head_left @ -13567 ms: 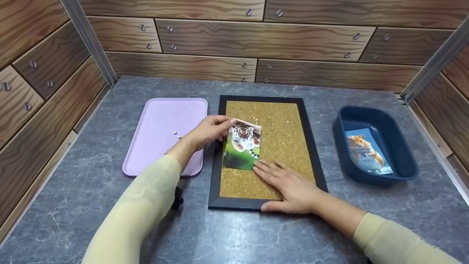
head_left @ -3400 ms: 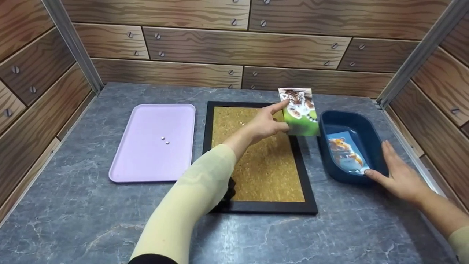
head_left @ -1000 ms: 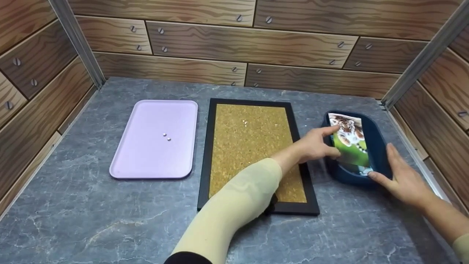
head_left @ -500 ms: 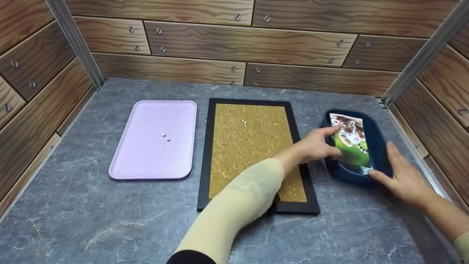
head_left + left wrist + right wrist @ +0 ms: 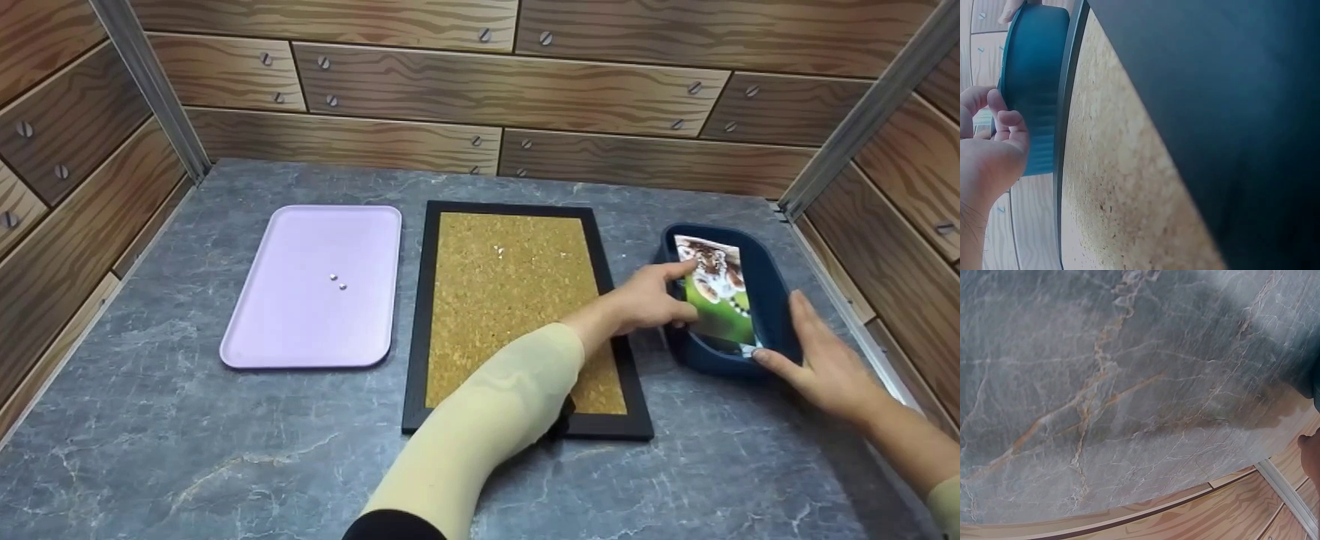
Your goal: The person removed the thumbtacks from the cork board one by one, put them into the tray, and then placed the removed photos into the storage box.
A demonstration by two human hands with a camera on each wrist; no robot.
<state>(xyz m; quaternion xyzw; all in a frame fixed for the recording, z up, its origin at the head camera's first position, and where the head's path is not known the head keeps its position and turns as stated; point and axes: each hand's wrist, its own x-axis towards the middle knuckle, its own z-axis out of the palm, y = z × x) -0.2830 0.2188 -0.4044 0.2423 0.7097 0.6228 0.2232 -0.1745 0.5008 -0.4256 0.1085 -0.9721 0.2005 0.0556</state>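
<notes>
My left hand reaches across the board and pinches the left edge of a tiger photo, its index finger lying over the picture. The photo is inside the dark blue plastic bin, on top of a hamster photo of which only a lower corner shows. My right hand grips the bin at its near right side, thumb over the rim and fingers along the outer wall. In the left wrist view the left hand has its fingers curled at the rim of the bin.
A black-framed cork board lies in the middle, under the left forearm, with small light specks on it. Left of it is a lilac tray holding two small silvery beads or pins. Wood-patterned walls enclose the grey marbled table.
The tiger photo has gone from the cork board into the bin, carried by my left hand. My right hand has left the board and taken hold of the bin. The last second shows only slight shifts.
</notes>
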